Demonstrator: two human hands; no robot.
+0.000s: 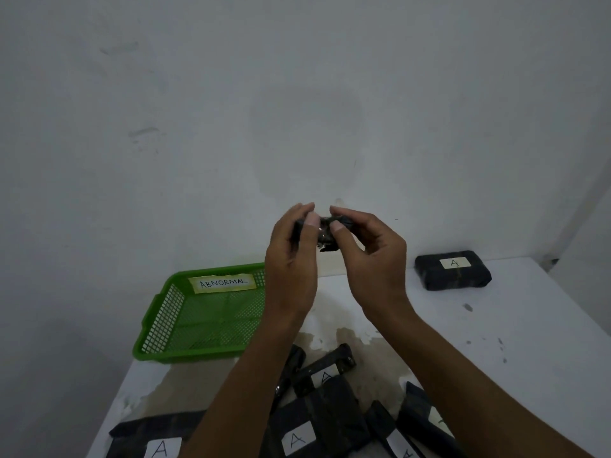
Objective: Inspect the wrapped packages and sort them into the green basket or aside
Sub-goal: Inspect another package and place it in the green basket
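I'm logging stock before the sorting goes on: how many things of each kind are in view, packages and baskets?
Black wrapped packages: 8, counting the held package, the far package and 6 I can make out overlapping in the near pile
Green basket: 1
Total: 9

Black wrapped package (325,233) held up in air before wall. Green basket (201,317), labelled ABNORMAL, on desk left. One package (453,274), label A, far right. Several labelled packages (317,421) heaped near edge.
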